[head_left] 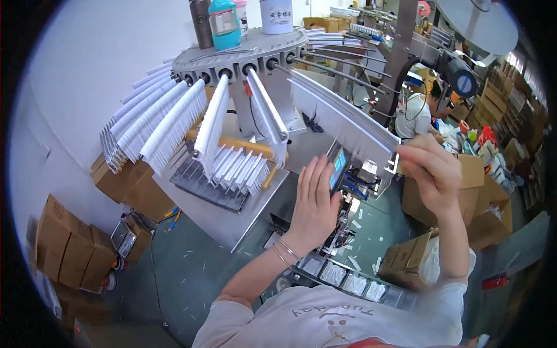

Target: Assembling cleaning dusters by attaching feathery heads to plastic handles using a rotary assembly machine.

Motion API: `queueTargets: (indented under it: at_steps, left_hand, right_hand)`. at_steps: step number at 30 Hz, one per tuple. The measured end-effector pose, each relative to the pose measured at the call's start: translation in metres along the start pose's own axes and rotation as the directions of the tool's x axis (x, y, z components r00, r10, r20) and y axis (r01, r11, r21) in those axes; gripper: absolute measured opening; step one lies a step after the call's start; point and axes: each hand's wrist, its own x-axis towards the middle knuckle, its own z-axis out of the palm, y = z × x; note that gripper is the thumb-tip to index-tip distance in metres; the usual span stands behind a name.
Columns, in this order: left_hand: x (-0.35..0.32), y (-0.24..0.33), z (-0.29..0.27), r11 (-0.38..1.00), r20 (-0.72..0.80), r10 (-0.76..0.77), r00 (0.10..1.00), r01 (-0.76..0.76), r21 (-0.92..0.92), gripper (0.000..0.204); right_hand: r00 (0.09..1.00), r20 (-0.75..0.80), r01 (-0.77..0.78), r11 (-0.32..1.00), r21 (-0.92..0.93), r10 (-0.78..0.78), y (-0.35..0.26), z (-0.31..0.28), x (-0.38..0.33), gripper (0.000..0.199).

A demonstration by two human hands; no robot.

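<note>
My left hand [316,200] is open, its fingers stretched out and lying close together. It is beside a small control screen [338,170] with a lit blue display, and the fingertips seem to touch its edge. My right hand [432,174] is closed in a pinch at the outer end of a white rail [360,119]. Whatever lies between those fingertips is hidden. Beneath the rail, thin white strips hang in a dense row. The rail's far end meets a round grey metal hub [249,49], from which several other loaded rods [212,119] spread out like spokes.
A grey tray [214,188] with white strips stands on a metal table [226,223]. Bottles [225,26] and a white tub [277,16] top the hub. Cardboard boxes [64,243] line the left; an open box [409,255] is at right. A co-worker [415,113] sits beyond.
</note>
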Motion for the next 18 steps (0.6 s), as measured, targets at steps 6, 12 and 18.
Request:
queueTargets:
  at_steps: [6, 12, 18]
  left_hand:
    - [-0.023, -0.008, -0.009, 0.996, 0.050, -0.076, 0.996, 0.073, 0.048, 0.064]
    - [-0.021, -0.014, -0.015, 0.995, 0.056, -0.100, 0.993, 0.099, 0.025, 0.061]
    - [0.010, -0.003, -0.004, 0.995, -0.101, -0.004, 0.995, -0.006, -0.103, 0.047]
  right_hand:
    - [0.990, 0.010, -0.140, 0.977, 0.158, 0.141, 0.030, 0.046, 0.022, 0.017]
    - [0.948, -0.024, -0.291, 0.899, 0.326, 0.316, 0.035, 0.057, 0.017, 0.014]
    - [0.957, 0.017, -0.282, 0.911, 0.300, 0.291, 0.036, 0.047, -0.004, 0.019]
